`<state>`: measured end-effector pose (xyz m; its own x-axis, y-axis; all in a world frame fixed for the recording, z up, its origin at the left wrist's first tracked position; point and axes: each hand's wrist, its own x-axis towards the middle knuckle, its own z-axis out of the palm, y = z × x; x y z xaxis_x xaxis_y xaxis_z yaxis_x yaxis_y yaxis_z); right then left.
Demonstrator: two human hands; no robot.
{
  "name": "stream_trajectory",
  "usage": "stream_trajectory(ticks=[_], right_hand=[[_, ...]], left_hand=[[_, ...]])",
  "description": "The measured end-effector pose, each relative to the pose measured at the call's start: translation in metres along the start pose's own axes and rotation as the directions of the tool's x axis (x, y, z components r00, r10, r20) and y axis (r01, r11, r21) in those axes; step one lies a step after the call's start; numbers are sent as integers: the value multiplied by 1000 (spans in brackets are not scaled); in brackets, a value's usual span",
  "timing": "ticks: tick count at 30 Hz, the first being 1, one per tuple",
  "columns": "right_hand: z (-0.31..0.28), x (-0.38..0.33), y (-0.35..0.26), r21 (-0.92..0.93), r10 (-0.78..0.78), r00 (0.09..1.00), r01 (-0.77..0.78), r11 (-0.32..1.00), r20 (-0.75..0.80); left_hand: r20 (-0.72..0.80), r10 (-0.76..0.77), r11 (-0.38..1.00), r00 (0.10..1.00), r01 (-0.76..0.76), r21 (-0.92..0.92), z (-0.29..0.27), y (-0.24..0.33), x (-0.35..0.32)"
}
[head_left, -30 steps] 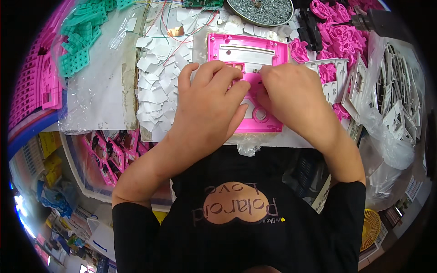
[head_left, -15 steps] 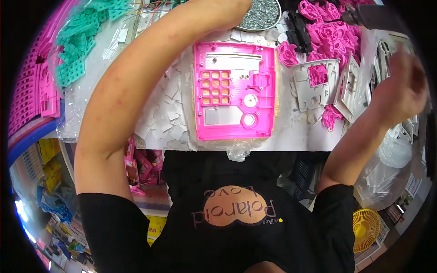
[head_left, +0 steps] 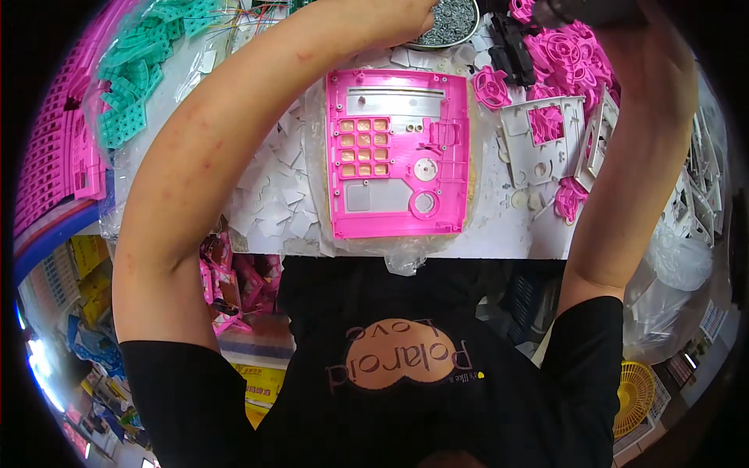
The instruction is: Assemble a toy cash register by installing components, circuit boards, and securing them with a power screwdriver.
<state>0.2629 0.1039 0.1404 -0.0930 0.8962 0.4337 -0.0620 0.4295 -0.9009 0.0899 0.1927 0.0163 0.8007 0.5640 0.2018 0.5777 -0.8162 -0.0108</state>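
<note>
At the top edge my left hand (head_left: pixel 402 22) reaches to the rim of a round metal bowl of small screws (head_left: pixel 454 22); its visible fingers are curled together, and whatever they pinch is hidden. My right hand (head_left: pixel 651 35), dark and partly cut off at the upper right, is closed round a dark electric screwdriver (head_left: pixel 589 11). Between my arms a pink plastic housing (head_left: pixel 398 148) lies with its inner side up on a plastic-wrapped pad (head_left: pixel 474 175). It has a grid of square openings, a silvery strip and round fittings.
Pink plastic parts (head_left: pixel 573 54) are heaped at the back right, beside black parts (head_left: pixel 511 51) and white frames (head_left: pixel 538 160). Green keypad pieces (head_left: pixel 129 101) fill a bag at the left. Paper scraps (head_left: pixel 273 203) lie left of the housing. A yellow basket (head_left: pixel 633 398) stands below right.
My right hand has moved up and inward and taken hold of the electric screwdriver. The left hand stays by the bowl, shifted slightly. The pink housing appears slightly further left.
</note>
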Motion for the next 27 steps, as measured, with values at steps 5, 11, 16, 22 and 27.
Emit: stream_trajectory(ticks=[5, 11, 16, 22, 27], right_hand=[[16, -17, -11, 27, 55, 998, -56, 998, 32], [9, -36, 1, 167, 87, 993, -100, 981, 81], [-6, -62, 35, 424, -34, 986, -39, 905, 164], [0, -58, 31, 413, -26, 974, -71, 908, 225], [1, -78, -2, 260, -14, 980, -39, 965, 198]], left_hand=[[7, -40, 998, 999, 40, 38, 0, -1, 7], [-372, -42, 999, 927, 48, 9, 2, 1, -6], [-360, -62, 998, 931, 54, -31, -24, 19, -43], [-348, -150, 980, 926, 185, 69, -4, 2, -13], [-109, -386, 660, 916, 192, -726, -38, 37, -57]])
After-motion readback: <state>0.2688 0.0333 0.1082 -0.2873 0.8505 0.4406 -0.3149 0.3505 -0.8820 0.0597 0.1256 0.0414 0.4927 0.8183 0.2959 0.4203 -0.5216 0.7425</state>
